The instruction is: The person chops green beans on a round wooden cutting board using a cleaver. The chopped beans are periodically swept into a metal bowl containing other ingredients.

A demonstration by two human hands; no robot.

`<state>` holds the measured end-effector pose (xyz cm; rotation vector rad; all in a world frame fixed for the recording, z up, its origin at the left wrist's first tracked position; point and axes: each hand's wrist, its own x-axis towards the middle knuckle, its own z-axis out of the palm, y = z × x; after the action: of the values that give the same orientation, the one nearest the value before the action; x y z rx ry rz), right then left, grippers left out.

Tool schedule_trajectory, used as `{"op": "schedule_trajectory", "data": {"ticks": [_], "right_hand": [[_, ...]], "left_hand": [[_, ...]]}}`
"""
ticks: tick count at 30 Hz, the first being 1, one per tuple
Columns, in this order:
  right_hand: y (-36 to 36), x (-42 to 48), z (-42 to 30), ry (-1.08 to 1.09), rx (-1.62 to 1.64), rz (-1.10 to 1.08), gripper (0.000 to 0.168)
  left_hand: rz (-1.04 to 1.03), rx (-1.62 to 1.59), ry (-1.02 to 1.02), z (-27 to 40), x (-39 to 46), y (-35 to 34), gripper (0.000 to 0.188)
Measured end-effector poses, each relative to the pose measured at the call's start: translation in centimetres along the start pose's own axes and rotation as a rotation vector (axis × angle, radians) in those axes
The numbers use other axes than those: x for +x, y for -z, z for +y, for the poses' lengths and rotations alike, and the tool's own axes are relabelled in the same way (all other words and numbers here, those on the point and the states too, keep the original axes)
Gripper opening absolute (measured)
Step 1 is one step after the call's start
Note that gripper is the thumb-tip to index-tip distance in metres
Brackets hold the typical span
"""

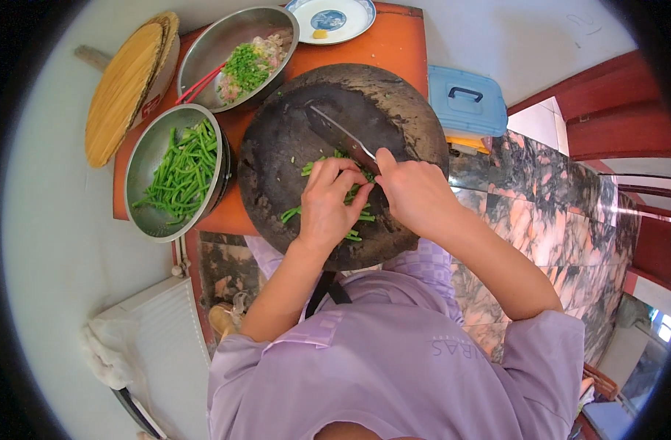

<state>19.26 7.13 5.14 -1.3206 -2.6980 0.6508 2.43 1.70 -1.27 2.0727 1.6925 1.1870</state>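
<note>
My right hand (415, 190) grips the handle end of a cleaver (344, 135), whose dark blade points away to the upper left over the round wooden chopping block (275, 203). My left hand (330, 201) is bent over several pieces of green beans (291, 213), its thumb and fingertips pinched together on beans close to the right fingertips. Some short cut pieces (353, 236) lie by the left wrist. Part of the beans and the cleaver's near end are hidden by my hands.
On the orange table (401, 33) stand a metal colander (132, 181) of green beans, a metal bowl (203, 47) with minced meat, chopped greens and red chopsticks (201, 85), and a plate (352, 25). A woven lid (126, 93) leans left; a blue-lidded box (467, 102) stands right.
</note>
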Motion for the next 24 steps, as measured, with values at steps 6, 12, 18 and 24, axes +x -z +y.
{"op": "schedule_trajectory", "data": {"ticks": [6,12,18,24], "right_hand": [[-0.2,-1.1,0.4,-0.058,0.054,0.117,0.021],[0.7,-1.9,0.0,0.002,0.041,0.035,0.022],[0.1,-1.0,-0.5,-0.018,0.01,-0.012,0.022],[-1.0,0.4,-0.5,-0.028,0.006,0.042,0.024]], "left_hand": [[0.006,0.0,-0.009,-0.1,-0.1,0.1,0.024],[0.011,0.015,-0.015,-0.1,-0.2,0.1,0.023],[-0.01,0.008,0.003,-0.1,-0.1,0.1,0.023],[-0.012,0.014,-0.004,0.0,-0.2,0.0,0.024]]}}
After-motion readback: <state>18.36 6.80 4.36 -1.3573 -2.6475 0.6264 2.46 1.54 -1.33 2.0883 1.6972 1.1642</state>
